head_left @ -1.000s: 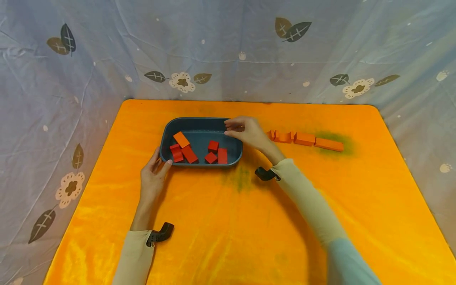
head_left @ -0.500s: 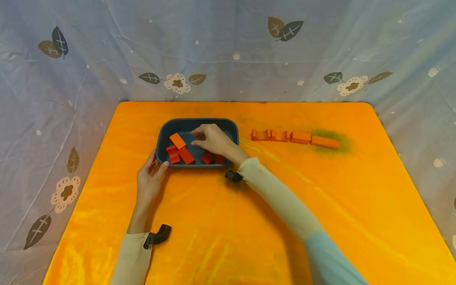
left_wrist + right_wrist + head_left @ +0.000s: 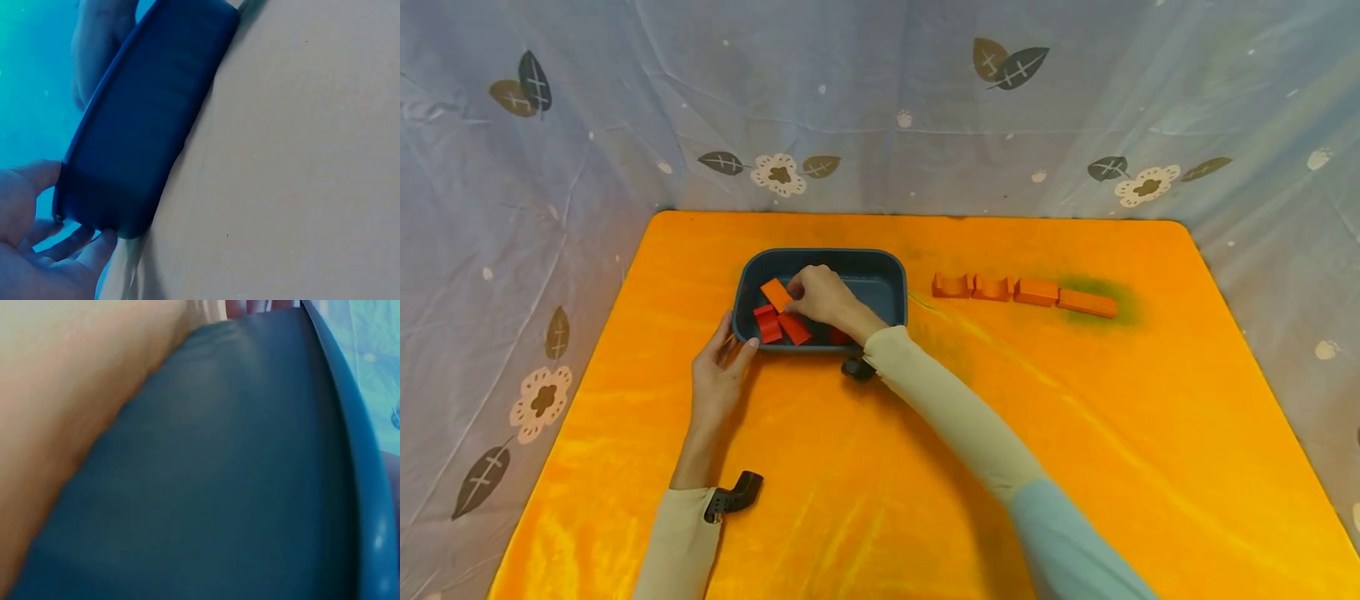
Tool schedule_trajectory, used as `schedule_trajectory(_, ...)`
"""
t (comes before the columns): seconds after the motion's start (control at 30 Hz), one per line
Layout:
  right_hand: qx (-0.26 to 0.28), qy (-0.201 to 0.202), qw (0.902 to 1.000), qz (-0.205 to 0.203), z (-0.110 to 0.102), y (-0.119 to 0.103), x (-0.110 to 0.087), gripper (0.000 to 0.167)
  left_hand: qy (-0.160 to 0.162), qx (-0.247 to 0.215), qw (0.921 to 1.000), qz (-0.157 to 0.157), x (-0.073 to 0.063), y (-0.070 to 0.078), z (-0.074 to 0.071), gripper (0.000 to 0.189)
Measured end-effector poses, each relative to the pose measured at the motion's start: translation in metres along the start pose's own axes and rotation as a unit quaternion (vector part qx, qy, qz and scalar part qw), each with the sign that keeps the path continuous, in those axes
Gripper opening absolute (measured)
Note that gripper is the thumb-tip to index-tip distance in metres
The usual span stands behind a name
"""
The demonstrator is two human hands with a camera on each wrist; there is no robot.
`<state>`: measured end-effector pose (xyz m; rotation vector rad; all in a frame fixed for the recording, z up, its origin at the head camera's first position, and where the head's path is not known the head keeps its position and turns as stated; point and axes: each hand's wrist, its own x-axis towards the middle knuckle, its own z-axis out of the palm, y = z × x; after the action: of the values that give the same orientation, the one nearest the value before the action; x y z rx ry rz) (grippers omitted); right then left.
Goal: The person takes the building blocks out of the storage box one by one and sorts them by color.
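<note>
A dark blue rectangular tray stands on the orange-covered table. My left hand grips its near left corner, thumb at the rim and fingers against the outer wall, as the left wrist view also shows. Inside the tray my right hand has its thumb and fingertips at the right end of an orange block, pinching it. Next to it lie a red block with a curved hollow and a red rectangular block. More red pieces near the front wall are mostly covered by my right hand and wrist.
Right of the tray, several orange blocks form a row: two with scooped tops, a thicker block and a long flat one. A patterned grey curtain hangs behind the table and along its sides.
My right hand has moved left from the tray's right edge, across its inside, to the orange block, and its fingers have drawn together there. My left hand keeps its grip on the tray corner.
</note>
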<state>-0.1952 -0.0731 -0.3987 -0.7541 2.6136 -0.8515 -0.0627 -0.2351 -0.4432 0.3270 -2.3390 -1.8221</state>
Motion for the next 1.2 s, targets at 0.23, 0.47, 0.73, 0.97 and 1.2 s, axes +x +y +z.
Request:
schedule_trajectory(0.23,-0.039,0.034,0.9976,0.046,0.012,-0.017,0.004,0.025,0.004,0.006,1.0,-0.004,0.001,0.0,0.0,0.066)
schedule_trajectory(0.47,-0.067,0.059,0.9928,0.08,0.017,-0.023,0.006,0.035,0.005,0.003,1.0,-0.001,-0.001,0.0,0.0,0.064)
schedule_trajectory(0.73,-0.087,0.058,0.9935,0.046,0.006,-0.006,0.007,0.021,0.001,-0.008,0.9999,0.007,-0.003,0.002,0.0,0.064)
schedule_trajectory(0.97,-0.07,0.04,0.9965,0.018,0.008,0.014,0.01,0.028,0.005,-0.001,1.0,0.007,-0.002,0.001,-0.001,0.065)
schedule_trajectory(1.2,-0.022,0.071,0.9972,-0.002,0.002,0.016,0.007,0.039,0.005,-0.006,1.0,-0.004,0.0,-0.001,0.001,0.066)
